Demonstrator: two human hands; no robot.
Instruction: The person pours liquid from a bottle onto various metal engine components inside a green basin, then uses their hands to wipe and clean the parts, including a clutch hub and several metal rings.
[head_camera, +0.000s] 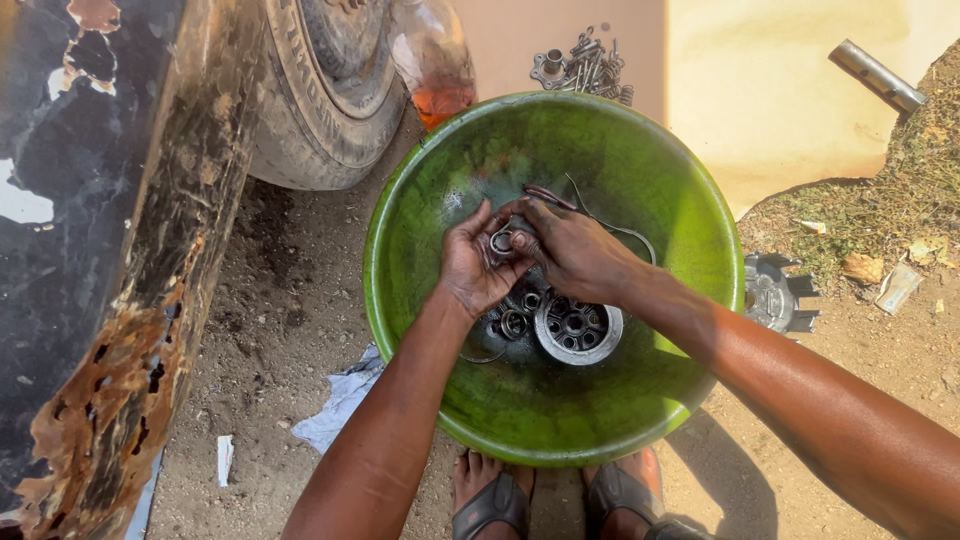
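Left hand (478, 262): your fingers cup a small metal ring (500, 243).
Right hand (570, 245): your fingertips pinch the same ring.
Basin (640, 170): green; a round metal part (578, 327) lies at its middle.

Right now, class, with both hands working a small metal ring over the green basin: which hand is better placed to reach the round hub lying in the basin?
Probably the right hand: it lies almost directly above the hub, while the left hand cradles the ring in its palm.
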